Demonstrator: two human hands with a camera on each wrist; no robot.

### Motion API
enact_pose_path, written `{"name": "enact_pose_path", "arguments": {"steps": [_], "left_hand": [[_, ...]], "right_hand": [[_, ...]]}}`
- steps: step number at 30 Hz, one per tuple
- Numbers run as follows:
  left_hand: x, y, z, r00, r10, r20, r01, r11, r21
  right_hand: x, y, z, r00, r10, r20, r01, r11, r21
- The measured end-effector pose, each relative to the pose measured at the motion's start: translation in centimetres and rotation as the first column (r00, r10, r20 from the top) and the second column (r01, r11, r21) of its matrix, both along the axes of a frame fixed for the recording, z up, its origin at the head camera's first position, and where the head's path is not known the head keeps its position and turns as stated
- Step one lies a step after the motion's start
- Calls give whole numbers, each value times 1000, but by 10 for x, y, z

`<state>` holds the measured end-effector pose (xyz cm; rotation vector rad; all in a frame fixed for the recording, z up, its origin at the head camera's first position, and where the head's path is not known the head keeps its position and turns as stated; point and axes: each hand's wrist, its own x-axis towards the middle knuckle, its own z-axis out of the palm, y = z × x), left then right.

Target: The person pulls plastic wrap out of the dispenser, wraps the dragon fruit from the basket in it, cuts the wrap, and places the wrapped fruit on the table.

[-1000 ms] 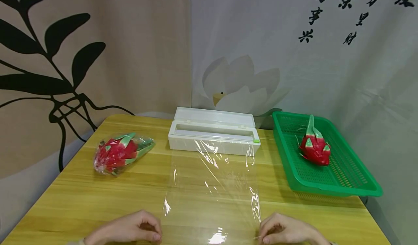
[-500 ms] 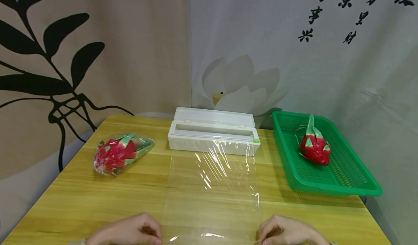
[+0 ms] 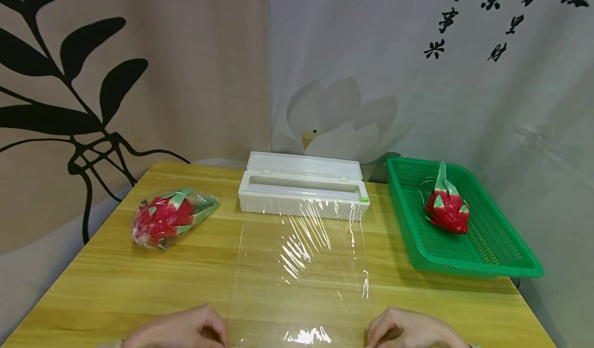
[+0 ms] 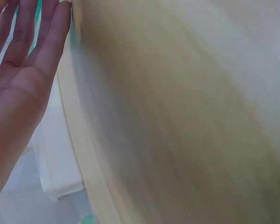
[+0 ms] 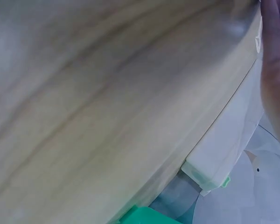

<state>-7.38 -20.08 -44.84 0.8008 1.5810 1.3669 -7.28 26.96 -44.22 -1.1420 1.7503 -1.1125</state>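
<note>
A sheet of clear plastic wrap (image 3: pixel 301 281) stretches from the white wrap dispenser (image 3: pixel 303 206) toward the near table edge, with shiny creases close to the box. My left hand (image 3: pixel 185 328) pinches its near left corner, while my right hand (image 3: pixel 408 328) pinches the near right one. The frame's bottom cuts off the fingertips of both. The left wrist view shows the palm side of the left hand (image 4: pixel 23 79); only part of the right hand (image 5: pixel 276 70) enters the right wrist view. The dispenser's lid (image 3: pixel 303 165) stands raised at the back.
Left on the wooden table (image 3: pixel 106 286) lies a wrapped dragon fruit (image 3: pixel 169 216). A green basket (image 3: pixel 413 252) at the right holds an unwrapped dragon fruit (image 3: pixel 448 211) and juts past the table's right edge. Behind the table hangs a printed curtain (image 3: pixel 209 69).
Both hands have drawn slightly toward the near table edge, pulling the plastic wrap with them. Its surface looks smoother, and the bright reflections have shifted. The dispenser and both dragon fruits stay put.
</note>
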Motion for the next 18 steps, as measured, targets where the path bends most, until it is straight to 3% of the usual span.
{"name": "enact_pose_path", "arguments": {"steps": [4, 9, 14, 18], "left_hand": [[2, 1, 0, 999, 14, 38, -13, 1000, -12], [3, 2, 0, 998, 7, 55, -6, 1000, -18], [2, 6, 2, 998, -49, -43, 49, 999, -3], [8, 4, 7, 990, -13, -139, 8, 999, -37]], "right_hand": [[2, -1, 1, 999, -14, 51, 12, 1000, 29], [5, -1, 5, 1000, -9, -9, 9, 998, 55], [8, -2, 9, 999, -3, -36, 6, 997, 76], [10, 0, 14, 997, -7, -71, 15, 993, 118]]}}
